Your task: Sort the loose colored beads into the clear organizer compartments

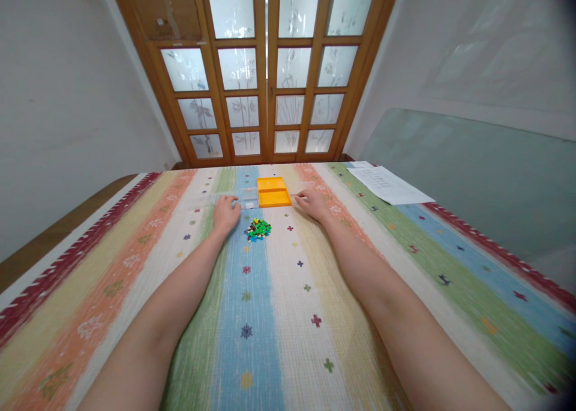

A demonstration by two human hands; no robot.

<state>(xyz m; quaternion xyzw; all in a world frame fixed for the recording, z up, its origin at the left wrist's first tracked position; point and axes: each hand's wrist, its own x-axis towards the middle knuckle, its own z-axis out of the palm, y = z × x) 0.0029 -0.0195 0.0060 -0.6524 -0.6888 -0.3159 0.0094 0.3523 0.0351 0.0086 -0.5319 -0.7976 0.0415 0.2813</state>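
Observation:
My left hand (226, 213) rests on the tablecloth with its fingers loosely bent and thumb a little apart, and nothing shows between them. Just right of its fingertips is a small clear plastic box (249, 198) with something white in it. My right hand (311, 203) lies at the right side of a shallow orange two-part case (275, 190), its bent fingertips close to the case's edge; whether they touch it I cannot tell. Between my forearms, nearer to me than the case, sits a pile of tiny building bricks (259, 229), mostly green with some blue, yellow and dark ones.
Faint clear plastic (209, 200) lies by my left hand. White printed sheets (389, 185) lie at the far right of the table. A striped, patterned tablecloth (288, 315) covers the table. Beyond it stand wood-framed glass doors (269, 69), with walls on both sides.

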